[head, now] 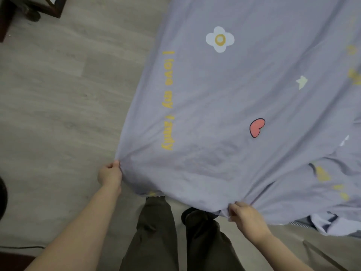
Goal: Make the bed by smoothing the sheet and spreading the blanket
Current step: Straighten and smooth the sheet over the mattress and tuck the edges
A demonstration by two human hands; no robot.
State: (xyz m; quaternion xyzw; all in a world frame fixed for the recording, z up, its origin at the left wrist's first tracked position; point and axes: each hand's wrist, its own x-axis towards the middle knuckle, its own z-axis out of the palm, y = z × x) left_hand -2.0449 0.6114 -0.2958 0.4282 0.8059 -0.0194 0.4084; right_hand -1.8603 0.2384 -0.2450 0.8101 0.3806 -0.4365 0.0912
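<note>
Grey wood-look floor [58, 94] lay beside the lilac printed sheet [214, 94]; left hand [109, 174] and right hand [246, 216] each pinched its near edge, so uneven pulling might skew it

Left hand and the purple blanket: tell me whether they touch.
Touching. The head view shows the left hand pinching the blanket at its edge, the cloth gathered into creases at the fingers.
</note>
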